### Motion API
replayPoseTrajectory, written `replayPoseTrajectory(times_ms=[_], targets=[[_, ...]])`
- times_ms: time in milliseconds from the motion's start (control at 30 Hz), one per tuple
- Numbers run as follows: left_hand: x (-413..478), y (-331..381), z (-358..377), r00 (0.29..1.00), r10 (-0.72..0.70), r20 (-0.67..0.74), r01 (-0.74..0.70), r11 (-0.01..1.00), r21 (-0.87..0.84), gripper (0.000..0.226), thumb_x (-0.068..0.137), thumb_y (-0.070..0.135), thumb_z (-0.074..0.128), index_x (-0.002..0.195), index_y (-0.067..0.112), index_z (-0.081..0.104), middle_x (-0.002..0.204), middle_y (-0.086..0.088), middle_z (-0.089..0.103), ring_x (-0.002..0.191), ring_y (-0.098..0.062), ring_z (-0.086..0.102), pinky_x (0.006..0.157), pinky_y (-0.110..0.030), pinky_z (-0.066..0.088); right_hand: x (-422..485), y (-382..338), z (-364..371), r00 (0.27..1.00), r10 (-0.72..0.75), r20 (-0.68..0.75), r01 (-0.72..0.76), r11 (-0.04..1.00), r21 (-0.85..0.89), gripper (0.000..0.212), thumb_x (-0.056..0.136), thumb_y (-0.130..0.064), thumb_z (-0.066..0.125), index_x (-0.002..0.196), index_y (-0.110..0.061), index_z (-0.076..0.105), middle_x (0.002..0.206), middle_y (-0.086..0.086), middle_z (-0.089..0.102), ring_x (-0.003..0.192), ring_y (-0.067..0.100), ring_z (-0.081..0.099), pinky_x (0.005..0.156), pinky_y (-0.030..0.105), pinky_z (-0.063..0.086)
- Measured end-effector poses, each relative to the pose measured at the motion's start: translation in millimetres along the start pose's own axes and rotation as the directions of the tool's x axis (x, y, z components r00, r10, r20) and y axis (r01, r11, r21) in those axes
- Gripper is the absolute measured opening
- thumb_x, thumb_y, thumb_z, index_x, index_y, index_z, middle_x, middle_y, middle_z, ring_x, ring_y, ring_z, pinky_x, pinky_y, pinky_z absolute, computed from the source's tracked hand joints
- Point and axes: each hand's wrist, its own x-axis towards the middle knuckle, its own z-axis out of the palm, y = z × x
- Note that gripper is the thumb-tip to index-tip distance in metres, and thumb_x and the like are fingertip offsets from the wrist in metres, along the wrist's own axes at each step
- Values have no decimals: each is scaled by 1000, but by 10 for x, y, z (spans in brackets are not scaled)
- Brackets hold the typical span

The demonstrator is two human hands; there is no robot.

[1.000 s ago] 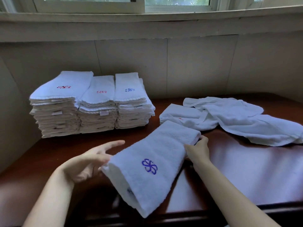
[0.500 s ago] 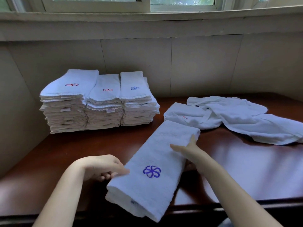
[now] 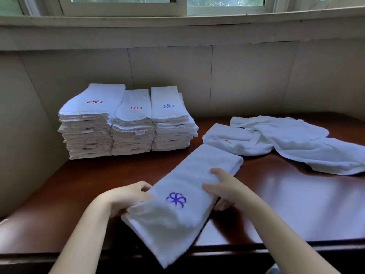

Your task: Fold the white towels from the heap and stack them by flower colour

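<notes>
The work surface is a dark reddish-brown wooden table [image 3: 296, 204] with a glossy finish that reflects window light on its right half. Its near edge runs across the bottom of the view. The table is set into a corner: pale panelled walls [image 3: 246, 80] close it off at the back and on the left, with vertical seams between the panels. Above the panels a worn, pale sill [image 3: 177, 26] runs the full width, and over it a white-framed window [image 3: 126, 6] shows greenery outside.

A folded towel [image 3: 177, 194] with a blue flower [image 3: 176, 199] lies diagonally at the front centre of the table, its near end overhanging the edge. The left hand [image 3: 126, 196] grips the towel's left side, fingers curled around the edge. The right hand [image 3: 227, 186] holds the right side, thumb on top and fingers tucked beneath.

Three stacks stand side by side, touching, against the back wall at the left: two stacks with red flowers [image 3: 90, 123] [image 3: 133, 125] on top and one stack with a blue flower [image 3: 170, 119]. The heap [image 3: 286, 141] of loose white towels lies at the right rear, just beyond the held towel.
</notes>
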Motion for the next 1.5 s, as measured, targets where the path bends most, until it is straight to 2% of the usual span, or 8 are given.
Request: replayPoseTrajectory(times_ms=[133, 433, 733, 867, 1167, 1233, 1367, 1500], targets=[[15, -42, -32, 999, -7, -46, 9, 998, 56, 49, 60, 52, 67, 105, 34, 58, 95, 8, 73, 87, -12, 71, 83, -31, 54, 44, 50, -83, 984, -97, -149, 66, 977, -201, 70, 85, -36, 58, 146, -31, 25, 106, 4, 54, 56, 19, 66, 56, 27, 55], [158, 74, 132, 943, 282, 176, -207, 911, -356, 69, 69, 17, 74, 125, 50, 52, 134, 19, 49, 113, -7, 61, 89, -27, 51, 245, 158, -115, 981, -75, -179, 129, 941, 314, 66, 84, -3, 63, 143, -23, 38, 139, 6, 45, 119, 26, 54, 101, 42, 46], [-99, 277, 121, 937, 344, 63, -312, 902, -299, 72, 65, 9, 76, 126, 42, 58, 132, 15, 54, 112, -3, 60, 92, -24, 51, 145, 33, -151, 932, -322, -164, 361, 859, 364, 78, 79, 15, 59, 143, -25, 41, 132, -1, 55, 114, 14, 59, 101, 40, 47], [-376, 434, -54, 890, 443, -106, -452, 831, -326, 71, 64, 6, 72, 127, 37, 57, 123, 9, 64, 110, -9, 63, 93, -28, 52, 100, -360, -318, 840, -494, -224, 542, 752, 374, 78, 79, 17, 60, 139, -29, 43, 113, -19, 59, 93, -9, 64, 74, 12, 52], [-46, 939, -1207, 707, 479, -520, -669, 692, -272, 60, 74, 13, 78, 120, 45, 57, 121, 13, 60, 106, -4, 63, 83, -21, 55, 991, -2456, -353, 715, -681, -156, 689, 649, 322, 80, 77, 18, 52, 142, -28, 42, 119, -1, 62, 98, 15, 66, 68, 18, 54], [293, 1062, -1701, 685, 370, -627, -623, 744, -241, 51, 81, 15, 74, 121, 38, 53, 118, 10, 55, 101, 4, 57, 75, -9, 50, 1509, -2995, -193, 722, -656, -220, 692, 678, 249, 71, 82, 11, 54, 144, -21, 40, 119, 3, 59, 98, 19, 61, 64, 17, 51], [1039, 989, -2298, 785, 49, -617, -165, 977, -132, 49, 91, 13, 54, 137, 13, 36, 121, -12, 57, 105, -27, 58, 92, -33, 47, 2503, -3120, 451, 927, -370, -60, 374, 901, 220, 35, 89, -5, 55, 123, -7, 47, 112, 15, 53, 94, 29, 57, 68, 34, 45], [1479, 776, -2319, 733, 113, -671, 96, 959, 267, 44, 93, 17, 48, 137, 20, 41, 136, -11, 43, 120, -27, 50, 96, -28, 39, 3006, -2721, 909, 961, -276, -21, 276, 960, 49, 30, 82, -11, 65, 107, 6, 59, 107, 20, 65, 100, 33, 63, 87, 38, 50]])
